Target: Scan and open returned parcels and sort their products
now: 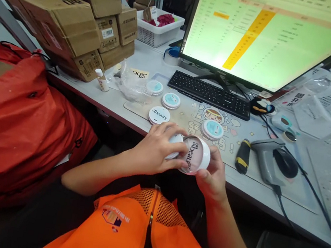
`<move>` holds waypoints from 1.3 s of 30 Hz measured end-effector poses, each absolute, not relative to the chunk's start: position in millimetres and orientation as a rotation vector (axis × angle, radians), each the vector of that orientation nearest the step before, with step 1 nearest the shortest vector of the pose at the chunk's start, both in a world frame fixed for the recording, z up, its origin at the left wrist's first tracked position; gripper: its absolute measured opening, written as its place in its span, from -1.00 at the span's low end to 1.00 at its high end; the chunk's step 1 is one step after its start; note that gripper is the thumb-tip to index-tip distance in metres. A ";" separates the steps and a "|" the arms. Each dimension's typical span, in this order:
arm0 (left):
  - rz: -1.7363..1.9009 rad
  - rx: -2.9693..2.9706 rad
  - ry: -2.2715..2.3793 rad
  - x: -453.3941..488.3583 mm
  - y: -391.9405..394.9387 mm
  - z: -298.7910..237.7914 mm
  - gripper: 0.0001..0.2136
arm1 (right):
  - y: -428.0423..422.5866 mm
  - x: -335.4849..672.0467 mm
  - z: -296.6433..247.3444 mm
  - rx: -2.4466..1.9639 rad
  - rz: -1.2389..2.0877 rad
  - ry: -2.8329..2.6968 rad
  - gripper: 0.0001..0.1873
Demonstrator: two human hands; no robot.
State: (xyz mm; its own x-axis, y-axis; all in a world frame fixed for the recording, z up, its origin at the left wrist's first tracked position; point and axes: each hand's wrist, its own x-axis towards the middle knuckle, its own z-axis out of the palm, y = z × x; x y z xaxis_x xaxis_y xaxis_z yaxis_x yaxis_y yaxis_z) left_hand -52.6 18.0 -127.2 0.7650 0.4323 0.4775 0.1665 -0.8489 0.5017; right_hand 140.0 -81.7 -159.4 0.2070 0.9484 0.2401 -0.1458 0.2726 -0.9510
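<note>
My right hand (215, 177) is wrapped round a round white cosmetic jar (196, 151), tilted so its pale inner face with black "beauty" lettering shows. My left hand (157, 146) is closed on a white round lid (176, 139), partly hidden under the fingers. Its fingertips reach the rim of the jar. Just beyond lies a white "beauty" disc-shaped container (159, 115). Several round containers with pale blue tops stand farther back, among them a middle container (171, 100) and a right-hand container (212, 129).
Cardboard boxes (70, 26) are stacked at the left, above a red bag (23, 133). Crumpled clear wrap (130, 83) and a small bottle (102, 80) lie nearby. Behind are a keyboard (209, 94) and monitor (264, 34). A yellow-black cutter (243, 156) and corded scanner (267, 157) lie right.
</note>
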 end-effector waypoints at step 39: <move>0.907 0.931 0.415 -32.9 3.8 -170.6 -0.32 | -73.2 135.9 -146.7 -1.212 0.429 -1.819 -0.66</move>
